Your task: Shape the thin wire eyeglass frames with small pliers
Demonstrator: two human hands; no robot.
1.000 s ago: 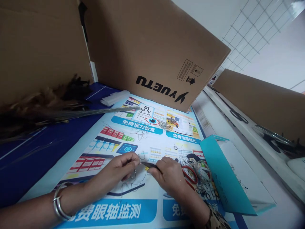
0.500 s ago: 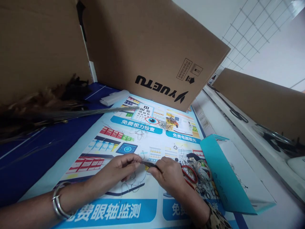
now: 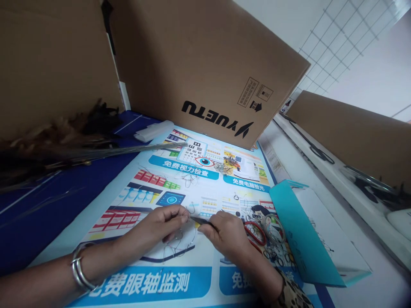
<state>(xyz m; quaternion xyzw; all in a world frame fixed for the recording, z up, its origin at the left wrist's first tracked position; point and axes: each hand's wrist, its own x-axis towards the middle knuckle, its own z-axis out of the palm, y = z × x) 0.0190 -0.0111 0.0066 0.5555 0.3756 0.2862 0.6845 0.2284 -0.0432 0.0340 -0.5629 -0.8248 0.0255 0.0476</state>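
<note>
My left hand pinches a thin wire piece just above a printed poster that covers the table. A silver bangle circles that wrist. My right hand grips a small dark pointed tool, whose tip meets the left fingertips. Loops of thin wire hang under both hands. What the tool is exactly I cannot tell.
Red-handled scissors and a tape roll lie right of my right hand among small wire parts. A teal folder leans further right. Cardboard boxes stand behind. A feather duster lies on blue cloth at left.
Both hands stay together at the same spot; only the fingers shift slightly on the wire.
</note>
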